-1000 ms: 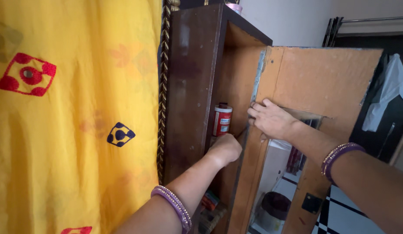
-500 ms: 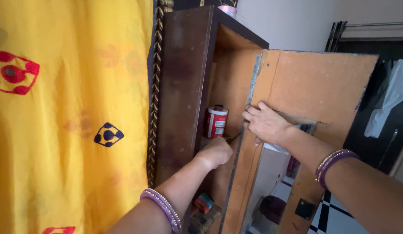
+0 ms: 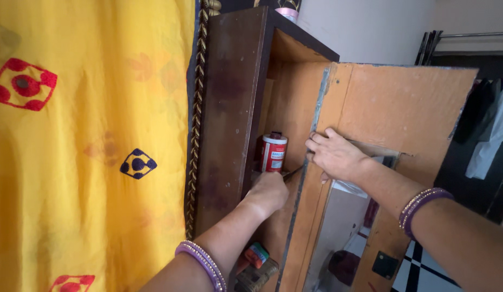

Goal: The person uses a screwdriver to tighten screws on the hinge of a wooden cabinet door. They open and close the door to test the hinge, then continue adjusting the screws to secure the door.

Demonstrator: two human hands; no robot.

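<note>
Left hand (image 3: 269, 190) is curled into a loose fist mid-frame, reaching into the dark brown wooden cabinet (image 3: 230, 108) and pinching a thin dark metal tool (image 3: 292, 173) that pokes toward the door's edge. Right hand (image 3: 333, 154) lies flat, fingers spread, pressed on the open plywood cabinet door (image 3: 403, 108). A small red and white can (image 3: 273, 152) sits on the shelf just above the fist.

The left hand (image 3: 269, 192) holds a thin tool (image 3: 293, 173) inside the wooden cabinet (image 3: 230, 108); the right hand (image 3: 332, 154) presses its open door (image 3: 403, 108) near a red-and-white can (image 3: 273, 152).
</note>
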